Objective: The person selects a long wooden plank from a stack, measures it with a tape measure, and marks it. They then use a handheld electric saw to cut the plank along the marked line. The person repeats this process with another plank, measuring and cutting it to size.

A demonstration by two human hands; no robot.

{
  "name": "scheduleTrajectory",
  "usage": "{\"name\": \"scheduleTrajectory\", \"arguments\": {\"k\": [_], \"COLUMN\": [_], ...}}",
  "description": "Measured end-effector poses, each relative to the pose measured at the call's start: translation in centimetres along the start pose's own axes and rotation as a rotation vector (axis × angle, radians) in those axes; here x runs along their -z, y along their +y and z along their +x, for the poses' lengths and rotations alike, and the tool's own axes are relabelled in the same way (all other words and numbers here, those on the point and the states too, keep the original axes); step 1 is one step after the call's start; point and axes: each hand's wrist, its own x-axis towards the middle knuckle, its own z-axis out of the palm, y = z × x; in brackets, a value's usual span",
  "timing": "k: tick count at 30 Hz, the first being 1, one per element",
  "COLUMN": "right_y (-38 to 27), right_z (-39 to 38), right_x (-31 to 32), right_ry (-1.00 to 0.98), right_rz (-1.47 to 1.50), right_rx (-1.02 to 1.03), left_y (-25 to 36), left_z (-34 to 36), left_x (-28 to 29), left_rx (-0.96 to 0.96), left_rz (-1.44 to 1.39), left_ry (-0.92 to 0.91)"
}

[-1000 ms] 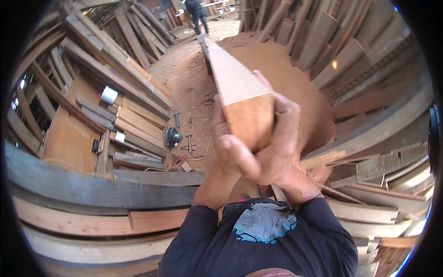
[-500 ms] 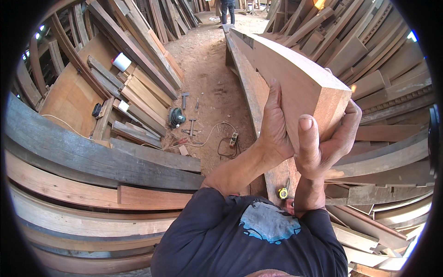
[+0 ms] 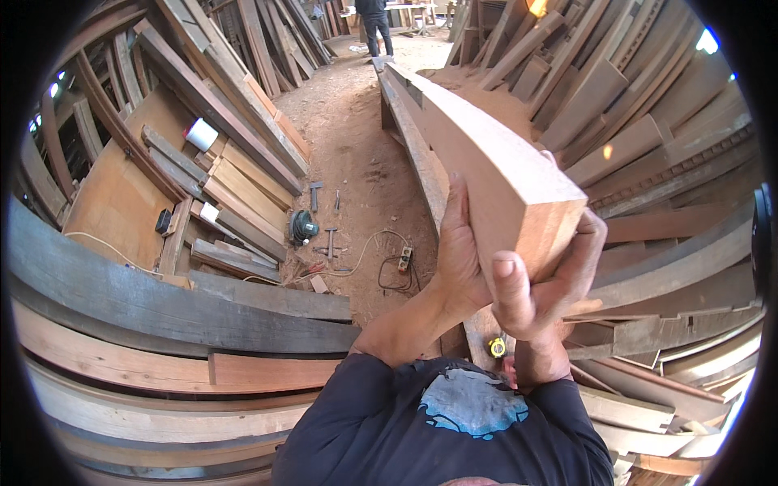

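A long, pale reddish-brown timber beam (image 3: 494, 174) stretches away from me, its squared near end raised toward me and a notch cut at its far end. My left hand (image 3: 460, 255) is closed on the beam's left side near that end, thumb up along the face. Around the right and underside of the near end wraps my right hand (image 3: 559, 287), its thumb standing in front of the end face. Below the beam lies a long worn plank (image 3: 413, 154). A yellow tape measure (image 3: 497, 347) rests on the plank's near part, close to my shirt.
Curved timbers (image 3: 162, 275) are stacked on my left, and more boards (image 3: 681, 267) on my right. A green power tool (image 3: 303, 228), a hammer (image 3: 315, 195) and a socket box (image 3: 404, 259) with its cord lie on the dusty floor. Far ahead stands a person (image 3: 374, 24).
The beam's near end has come down and to the left, with both hands still gripping it. The whole view has shifted slightly too.
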Motion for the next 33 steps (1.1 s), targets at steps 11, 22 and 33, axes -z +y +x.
{"name": "scheduleTrajectory", "arguments": {"k": [11,22,33], "right_y": [4.5,9.4,22.7], "right_z": [-5.5,-13.5,-39.1], "right_x": [1.4,6.2,4.7], "right_ry": [-0.19,-1.052,-1.037], "right_rz": [0.182,-0.365,-0.12], "right_rx": [0.005,-0.922,-1.525], "left_y": [-2.2,-7.9,-6.6], "left_z": [-1.7,-11.1,-24.8], "left_x": [4.9,29.0,45.9], "left_rx": [-0.015,0.03,0.241], "left_rz": [0.019,0.172,0.488], "left_ry": [0.062,0.671,1.124]}}
